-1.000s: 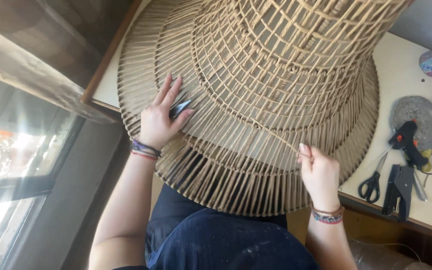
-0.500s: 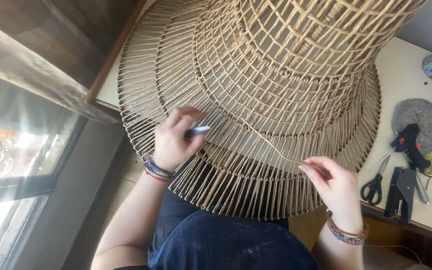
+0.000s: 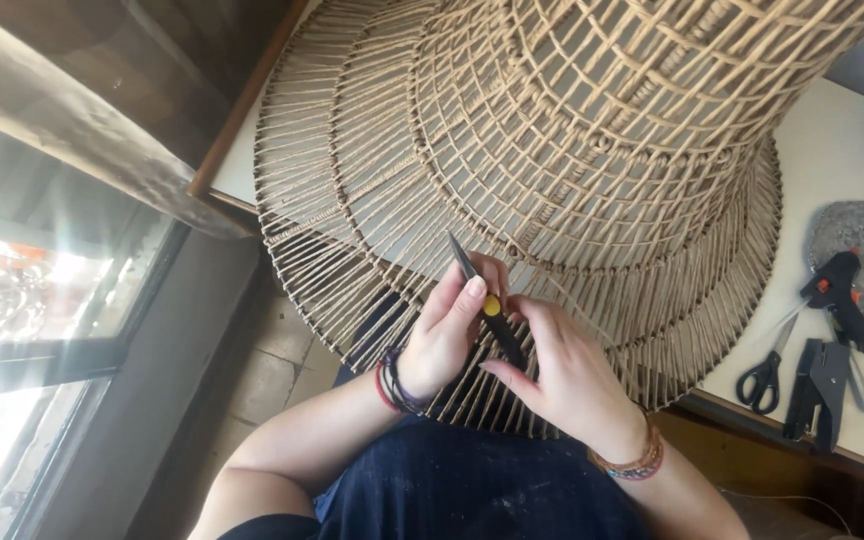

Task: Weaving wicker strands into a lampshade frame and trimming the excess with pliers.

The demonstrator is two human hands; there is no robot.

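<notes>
Both hands have come together at the near edge of the woven frame since the earlier frame, when they worked well apart on either side of it. Now the left hand (image 3: 447,335) closes its grip around a slim dark tool (image 3: 484,303) with a yellow button, the thumb lying just beside that button and the pointed tip aimed up over the weave. Beside it, the right hand (image 3: 562,375) curls its fingers at the lower end of the same tool, pinching a thin strand of cord (image 3: 577,305) that runs off to the right across the ribs.

Under both hands lies the large wicker lampshade frame (image 3: 592,170), a wide flared brim with a tall open-weave cylinder rising from its middle. It rests on the white table (image 3: 852,400), its near rim hanging over the table's edge above the person's lap. Beaded bracelets circle both wrists.

To the right on the table lie black-handled scissors (image 3: 767,370), a black stapler (image 3: 817,385) and a black-and-orange glue gun (image 3: 837,290), the last set against a round grey dish (image 3: 857,225); what the dish holds cannot be made out. A window (image 3: 42,330) fills the left side.
</notes>
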